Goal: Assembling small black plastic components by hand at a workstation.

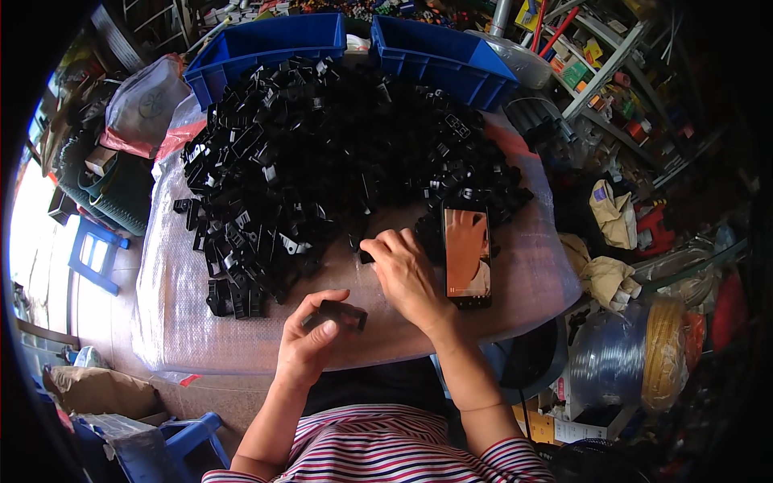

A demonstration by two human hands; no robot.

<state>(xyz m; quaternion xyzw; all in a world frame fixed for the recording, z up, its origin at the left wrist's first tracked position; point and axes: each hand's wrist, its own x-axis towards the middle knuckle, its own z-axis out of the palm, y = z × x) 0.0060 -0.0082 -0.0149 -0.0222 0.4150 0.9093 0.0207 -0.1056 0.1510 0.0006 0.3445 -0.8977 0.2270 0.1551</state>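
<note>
My left hand point(299, 344) is closed around a dark, box-like plastic part point(348, 316), gripping it between thumb and fingers above the near edge of the table. To its right, my right hand point(407, 278) has its fingers curled down at the front of a heap of black plastic parts point(314, 153). A small black piece point(365, 257) shows under its fingertips, partly hidden by them. Beside the right hand a phone point(469, 266) with a lit screen lies against the heap.
Two blue bins point(266, 42) stand behind the heap. Clear plastic sheeting point(173, 322) covers the table. On the right are metal shelving point(604, 76) and wrapped spools of tubing point(620, 354). Blue stools point(97, 253) and a cardboard box point(101, 393) stand at the left.
</note>
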